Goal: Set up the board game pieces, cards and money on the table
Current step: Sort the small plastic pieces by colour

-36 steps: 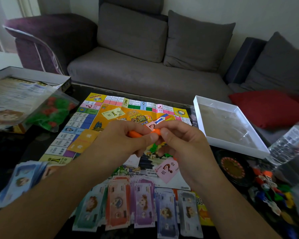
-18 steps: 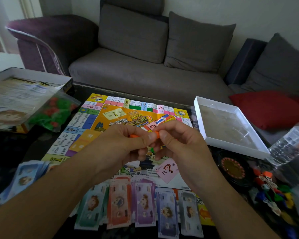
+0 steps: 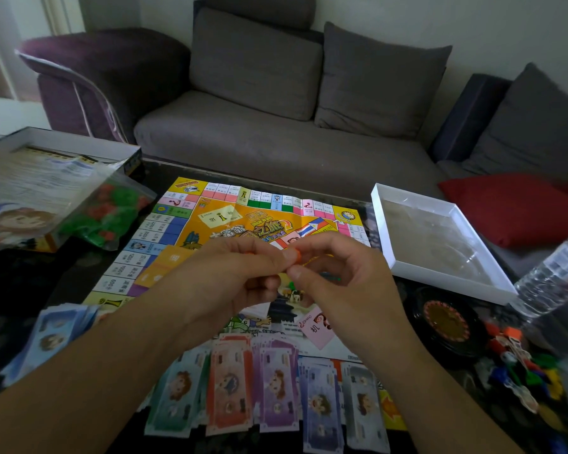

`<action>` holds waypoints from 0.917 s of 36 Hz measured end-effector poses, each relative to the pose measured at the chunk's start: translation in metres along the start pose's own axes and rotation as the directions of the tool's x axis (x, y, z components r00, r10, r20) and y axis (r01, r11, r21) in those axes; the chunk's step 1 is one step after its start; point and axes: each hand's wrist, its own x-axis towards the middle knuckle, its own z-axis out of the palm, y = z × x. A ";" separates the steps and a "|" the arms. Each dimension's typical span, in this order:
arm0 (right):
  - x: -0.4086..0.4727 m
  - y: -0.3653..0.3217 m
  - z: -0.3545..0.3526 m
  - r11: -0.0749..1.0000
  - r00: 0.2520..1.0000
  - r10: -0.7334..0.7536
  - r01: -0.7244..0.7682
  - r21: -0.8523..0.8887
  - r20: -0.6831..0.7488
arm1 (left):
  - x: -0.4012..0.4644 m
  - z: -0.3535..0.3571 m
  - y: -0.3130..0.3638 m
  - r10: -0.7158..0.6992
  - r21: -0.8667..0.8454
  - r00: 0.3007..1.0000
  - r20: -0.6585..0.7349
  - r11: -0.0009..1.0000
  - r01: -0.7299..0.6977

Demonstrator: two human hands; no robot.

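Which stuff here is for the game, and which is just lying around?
For the game: board, paper money, pink card, bag of houses, coloured pawns, orange piece pinched by both hands.
Lying around: water bottle, red cushion, sofa.

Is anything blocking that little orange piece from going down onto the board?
Nothing visible does. Both hands pinch the orange piece just above the board, whose centre right below lies bare.

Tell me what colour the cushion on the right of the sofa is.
Red: the cushion, head view.
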 end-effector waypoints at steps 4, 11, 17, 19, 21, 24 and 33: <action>0.001 0.002 0.000 0.999 0.999 -0.011 0.009 -0.035 -0.047 | -0.002 0.003 0.001 -0.014 -0.005 0.999 0.036 1.000 0.014; 0.002 0.005 -0.002 0.999 0.996 -0.024 0.020 -0.041 -0.090 | -0.001 0.004 -0.002 -0.018 -0.060 1.000 0.004 0.998 0.018; 0.002 0.008 -0.001 0.992 0.995 -0.030 0.018 -0.122 -0.096 | 0.004 0.003 -0.004 0.007 0.012 0.997 -0.079 1.000 -0.006; 0.002 0.008 -0.002 0.987 0.992 -0.039 0.020 -0.159 -0.117 | 0.004 0.003 -0.005 0.023 0.029 0.996 -0.091 0.999 -0.021; 0.002 0.008 -0.001 0.983 0.990 -0.048 0.022 -0.185 -0.133 | 0.004 0.003 -0.005 0.038 0.040 0.995 -0.094 0.999 -0.034; 0.002 0.008 -0.001 0.986 0.991 -0.041 0.018 -0.168 -0.130 | 0.003 0.003 -0.004 0.046 0.035 0.997 -0.063 0.998 -0.044; 0.003 0.001 -0.001 1.000 0.993 -0.005 0.009 0.027 -0.121 | -0.001 0.003 -0.009 0.034 -0.102 0.999 -0.006 0.994 -0.034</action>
